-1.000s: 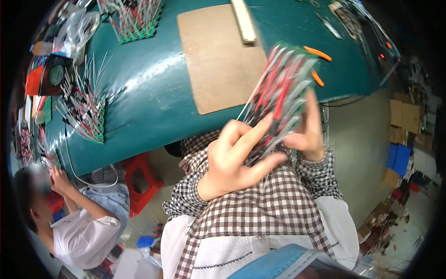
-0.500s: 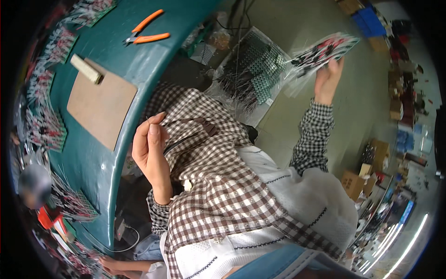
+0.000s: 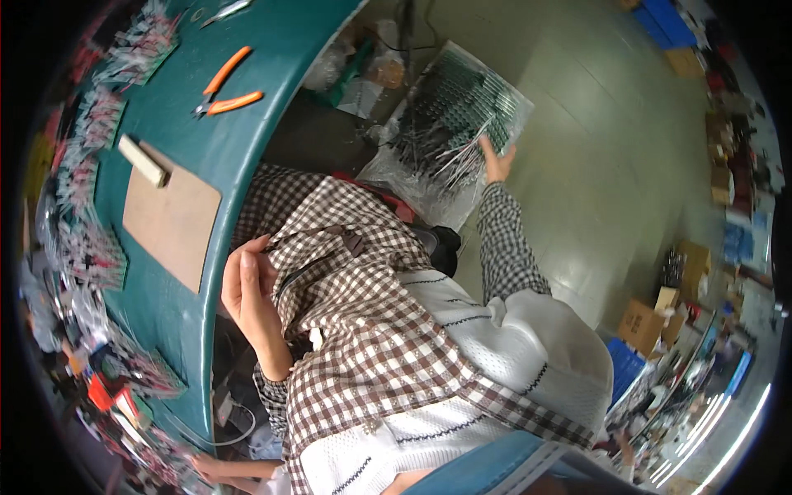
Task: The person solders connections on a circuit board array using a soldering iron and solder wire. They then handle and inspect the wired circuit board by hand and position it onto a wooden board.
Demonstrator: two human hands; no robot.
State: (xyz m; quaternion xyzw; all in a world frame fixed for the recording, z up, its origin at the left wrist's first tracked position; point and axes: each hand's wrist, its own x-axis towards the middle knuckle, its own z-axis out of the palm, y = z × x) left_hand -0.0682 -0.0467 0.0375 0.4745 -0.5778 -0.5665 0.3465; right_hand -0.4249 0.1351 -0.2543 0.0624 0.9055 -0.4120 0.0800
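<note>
Circuit boards [image 3: 478, 87], green and wired, lay in the head view on a plastic-lined tray [image 3: 519, 112] to the person's right, past the edge of the green table [image 3: 280, 45]. Its long axis slanted from far right to near left. The right hand [image 3: 497, 162] was much the nearer, at the tray's right edge, fingers narrow beside the upper end of a fan of pale wires [image 3: 462, 157]; I couldn't tell whether it gripped any. The left hand [image 3: 250, 285] hung well apart, beside the table's edge before the checked apron [image 3: 388, 330], fingers bent close together; whether they pinched something thin, I couldn't tell. Orange-handled cutters [image 3: 236, 103] lay spread on the table near a brown board [image 3: 173, 223].
</note>
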